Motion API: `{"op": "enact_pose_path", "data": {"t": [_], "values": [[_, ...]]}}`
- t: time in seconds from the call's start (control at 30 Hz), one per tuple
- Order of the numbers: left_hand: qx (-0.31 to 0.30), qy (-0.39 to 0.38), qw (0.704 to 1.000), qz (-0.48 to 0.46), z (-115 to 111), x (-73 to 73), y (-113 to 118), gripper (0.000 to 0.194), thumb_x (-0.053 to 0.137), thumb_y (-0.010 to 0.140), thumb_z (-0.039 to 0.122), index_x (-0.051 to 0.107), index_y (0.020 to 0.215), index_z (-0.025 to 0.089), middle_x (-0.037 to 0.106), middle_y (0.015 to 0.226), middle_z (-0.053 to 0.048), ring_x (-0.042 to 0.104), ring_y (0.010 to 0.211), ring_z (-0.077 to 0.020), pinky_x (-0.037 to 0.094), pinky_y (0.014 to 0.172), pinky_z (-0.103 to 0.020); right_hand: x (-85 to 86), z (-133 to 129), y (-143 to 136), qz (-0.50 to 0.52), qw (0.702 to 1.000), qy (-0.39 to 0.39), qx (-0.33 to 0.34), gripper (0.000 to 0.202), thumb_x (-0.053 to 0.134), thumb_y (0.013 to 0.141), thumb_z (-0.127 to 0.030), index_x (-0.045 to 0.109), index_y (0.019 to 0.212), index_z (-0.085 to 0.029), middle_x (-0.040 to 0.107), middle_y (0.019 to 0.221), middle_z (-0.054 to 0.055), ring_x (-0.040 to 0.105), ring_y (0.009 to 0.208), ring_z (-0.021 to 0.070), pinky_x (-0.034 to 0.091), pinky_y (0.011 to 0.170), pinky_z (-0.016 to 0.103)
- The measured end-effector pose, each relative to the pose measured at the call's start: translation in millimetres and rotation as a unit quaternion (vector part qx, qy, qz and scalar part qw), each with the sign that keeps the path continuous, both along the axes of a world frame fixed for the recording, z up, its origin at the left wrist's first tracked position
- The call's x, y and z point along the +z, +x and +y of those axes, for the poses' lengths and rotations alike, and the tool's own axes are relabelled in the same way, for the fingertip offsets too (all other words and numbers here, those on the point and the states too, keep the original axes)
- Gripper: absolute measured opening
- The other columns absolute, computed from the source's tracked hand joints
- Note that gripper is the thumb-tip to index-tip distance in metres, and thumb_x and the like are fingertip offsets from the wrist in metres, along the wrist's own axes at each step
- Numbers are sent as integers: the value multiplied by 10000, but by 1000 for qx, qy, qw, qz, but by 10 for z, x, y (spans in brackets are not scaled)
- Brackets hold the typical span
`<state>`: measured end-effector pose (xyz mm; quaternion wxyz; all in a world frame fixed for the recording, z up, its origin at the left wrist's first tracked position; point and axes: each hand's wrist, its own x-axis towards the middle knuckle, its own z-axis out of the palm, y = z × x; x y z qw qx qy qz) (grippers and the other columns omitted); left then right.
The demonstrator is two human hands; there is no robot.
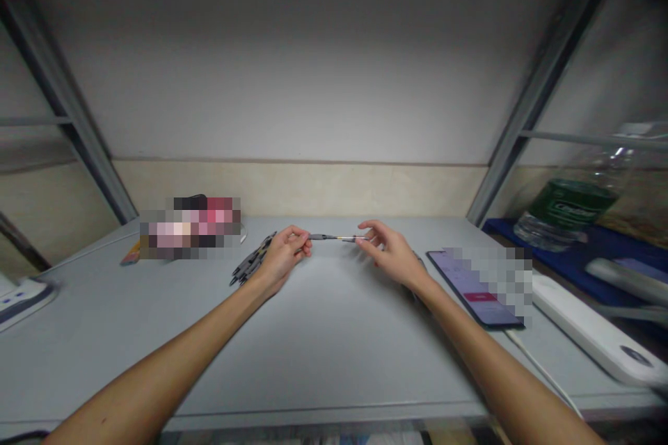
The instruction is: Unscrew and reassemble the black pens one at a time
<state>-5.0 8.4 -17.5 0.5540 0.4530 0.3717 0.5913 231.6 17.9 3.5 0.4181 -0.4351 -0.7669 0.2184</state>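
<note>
My left hand (286,255) is closed in a pinch on the grey barrel of a pen (319,237), held level a little above the table. A thin refill (344,238) with a pale, partly clear end sticks out of the barrel toward the right. At that end, the thumb and forefinger of my right hand (389,250) are closed around the refill's tip. Just left of my left hand lies a pile of several grey and black pens (253,261), partly hidden behind the wrist. Something dark and thin (419,261) shows behind my right wrist, too covered to name.
A phone (477,292) lies right of my right forearm, beside a long white device (595,330) and a cable (543,368). A large bottle (568,205) stands farther right. Blurred-out items (191,226) sit back left, and a white power strip (24,302) at the left edge.
</note>
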Motion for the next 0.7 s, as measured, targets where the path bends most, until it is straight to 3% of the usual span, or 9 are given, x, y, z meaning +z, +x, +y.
{"op": "enact_pose_path", "data": {"t": [0.1, 0.27, 0.5, 0.7], "values": [[1, 2, 1000, -8, 19, -24, -12, 185, 682, 709, 277, 553, 737, 146, 591, 647, 0, 544, 588, -81, 434, 630, -214, -12, 4, 4, 0, 1000, 18, 19, 352, 638, 752, -341, 581, 1070, -201, 636, 876, 38, 594, 699, 138, 444, 571, 222], [-10, -5, 1000, -16, 8, -22, -6, 185, 688, 700, 269, 556, 731, 143, 589, 640, -4, 539, 583, -84, 430, 621, -215, -36, 12, 2, -14, 1000, 12, 12, 213, 557, 811, -328, 659, 917, -173, 648, 801, 50, 587, 687, 149, 439, 582, 237], [-27, -9, 999, -20, -26, 4, 17, 179, 696, 691, 249, 566, 742, 139, 589, 630, -5, 541, 580, -85, 425, 608, -208, 30, -50, -18, -48, 999, -10, 12, 418, 412, 893, -439, 636, 696, -147, 535, 536, -3, 499, 529, 123, 364, 547, 235], [-24, -8, 999, -22, -31, 8, 17, 190, 700, 695, 264, 570, 748, 136, 591, 631, -6, 539, 579, -81, 429, 614, -208, 41, -67, -37, -79, 996, -32, 37, 516, 374, 883, -532, 634, 666, -142, 521, 532, -1, 468, 506, 118, 318, 497, 221]]}}
